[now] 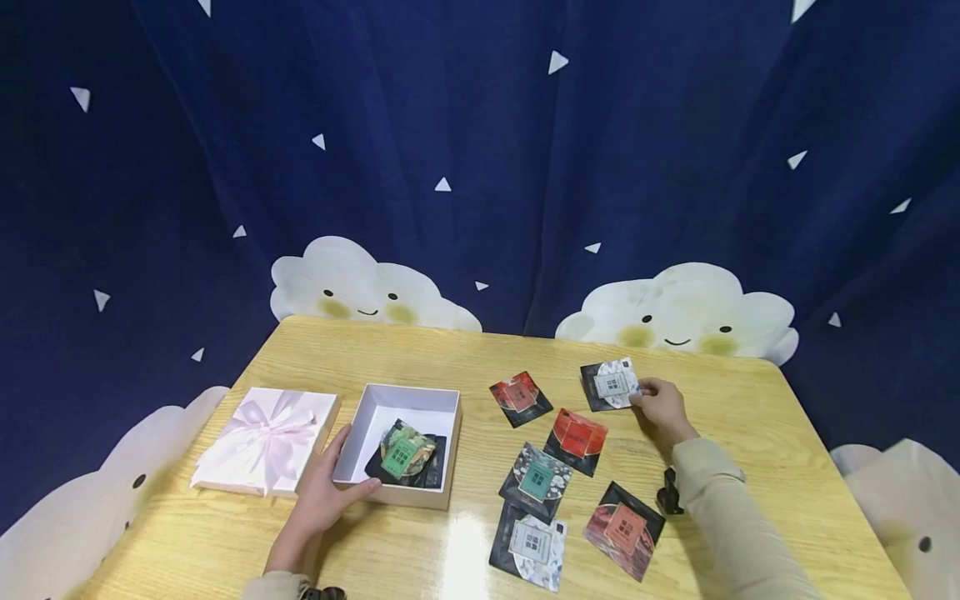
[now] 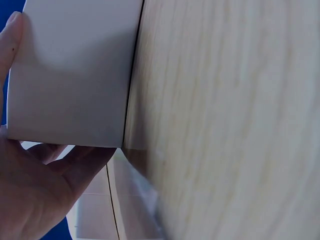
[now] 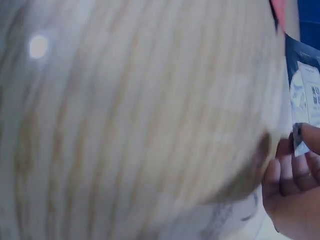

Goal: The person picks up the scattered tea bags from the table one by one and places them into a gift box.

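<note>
My left hand (image 1: 326, 490) grips the near left corner of an open white box (image 1: 453, 442), its thumb at the front rim and fingers along the left side. The left wrist view shows the box wall (image 2: 75, 85) between thumb and fingers. Inside the box lie a green-labelled sachet (image 1: 405, 452) and black sachets partly under it. At the back right of the table, my right hand (image 1: 663, 408) pinches the corner of a black-and-white sachet (image 1: 609, 383) between thumb and fingers. That sachet (image 3: 309, 95) is cut off by the edge of the right wrist view.
A white lid with a pink ribbon bow (image 1: 270, 437) lies left of the box. Between the box and my right arm are two red sachets (image 1: 520, 397) (image 1: 576, 442), a teal-labelled sachet (image 1: 536, 481), another white-labelled sachet (image 1: 531, 546) and a reddish-brown one (image 1: 625, 530). A dark curtain (image 1: 480, 125) hangs behind the table.
</note>
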A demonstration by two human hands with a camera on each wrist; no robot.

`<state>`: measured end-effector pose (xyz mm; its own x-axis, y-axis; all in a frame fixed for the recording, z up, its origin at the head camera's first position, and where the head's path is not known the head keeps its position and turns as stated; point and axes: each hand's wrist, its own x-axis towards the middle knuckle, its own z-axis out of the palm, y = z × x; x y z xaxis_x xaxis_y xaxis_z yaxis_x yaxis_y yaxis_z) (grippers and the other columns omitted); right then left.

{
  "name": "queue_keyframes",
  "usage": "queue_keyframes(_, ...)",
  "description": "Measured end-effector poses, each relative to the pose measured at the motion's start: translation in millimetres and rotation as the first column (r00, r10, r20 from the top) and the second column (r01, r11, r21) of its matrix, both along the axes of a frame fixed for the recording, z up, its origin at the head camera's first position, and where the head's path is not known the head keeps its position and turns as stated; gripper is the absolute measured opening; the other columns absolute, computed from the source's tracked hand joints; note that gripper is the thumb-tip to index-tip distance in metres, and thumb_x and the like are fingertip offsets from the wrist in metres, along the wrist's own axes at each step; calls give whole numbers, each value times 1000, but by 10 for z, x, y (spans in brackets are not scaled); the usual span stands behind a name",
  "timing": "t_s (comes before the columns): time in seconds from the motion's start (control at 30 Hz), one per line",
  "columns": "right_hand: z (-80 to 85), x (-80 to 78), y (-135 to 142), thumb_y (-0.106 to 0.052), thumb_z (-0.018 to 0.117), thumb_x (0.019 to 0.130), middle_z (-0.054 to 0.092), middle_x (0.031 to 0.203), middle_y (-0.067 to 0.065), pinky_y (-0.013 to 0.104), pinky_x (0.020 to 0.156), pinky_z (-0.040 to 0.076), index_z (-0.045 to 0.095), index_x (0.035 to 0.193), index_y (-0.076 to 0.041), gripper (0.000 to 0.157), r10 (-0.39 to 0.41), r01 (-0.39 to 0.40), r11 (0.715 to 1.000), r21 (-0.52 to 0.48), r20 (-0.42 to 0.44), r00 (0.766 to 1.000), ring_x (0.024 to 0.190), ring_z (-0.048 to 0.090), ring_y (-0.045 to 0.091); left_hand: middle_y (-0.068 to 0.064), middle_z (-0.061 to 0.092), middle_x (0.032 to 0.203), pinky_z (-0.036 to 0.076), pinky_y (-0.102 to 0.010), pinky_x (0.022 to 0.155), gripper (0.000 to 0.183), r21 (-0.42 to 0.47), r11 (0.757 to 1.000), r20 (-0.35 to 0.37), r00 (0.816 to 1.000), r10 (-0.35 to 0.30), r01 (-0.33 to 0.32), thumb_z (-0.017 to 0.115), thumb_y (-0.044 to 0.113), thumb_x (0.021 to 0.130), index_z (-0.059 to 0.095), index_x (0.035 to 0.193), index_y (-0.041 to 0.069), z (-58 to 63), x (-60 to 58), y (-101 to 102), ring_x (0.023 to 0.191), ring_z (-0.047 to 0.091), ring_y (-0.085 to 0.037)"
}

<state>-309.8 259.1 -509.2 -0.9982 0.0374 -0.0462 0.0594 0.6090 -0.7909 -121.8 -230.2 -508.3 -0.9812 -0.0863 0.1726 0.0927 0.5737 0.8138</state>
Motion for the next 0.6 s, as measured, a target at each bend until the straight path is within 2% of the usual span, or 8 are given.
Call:
queue_keyframes(0.1,43,2,24,-2,53,86,62,89,22,27,58,48,51,117,14,35,10,-8,997,-82,20,1000,70,59,20,-33,32,136,29,-59,97,94,-5,1000,-6,1000,2,-2,81,19,67,26,140,-3,-4,-3,-1,121,33,-49)
queue_keyframes(0.2,80,8,37,-2,52,87,63,84,20,28,57,50,49,118,15,36,23,-19,993,-121,32,999,63,61,18,-33,33,135,29,-59,97,94,-7,1000,-12,1000,-1,1,81,19,67,26,139,-4,-10,-10,-6,121,34,-49)
queue_keyframes(0.47,158,50,31,-1,50,87,63,87,21,30,58,53,47,120,16,37,24,-14,986,-166,57,998,65,62,16,-33,34,135,31,-58,96,95,-21,1000,-15,1000,7,-7,81,21,66,27,139,-3,-15,-5,-8,120,36,-48)
queue_keyframes(0.6,173,72,19,-2,51,87,63,87,17,30,60,54,47,121,15,38,15,-1,983,-184,73,997,68,63,16,-33,34,135,30,-58,96,95,-19,1000,-11,1000,2,-2,81,21,66,27,139,-3,-10,-12,-10,120,35,-48)
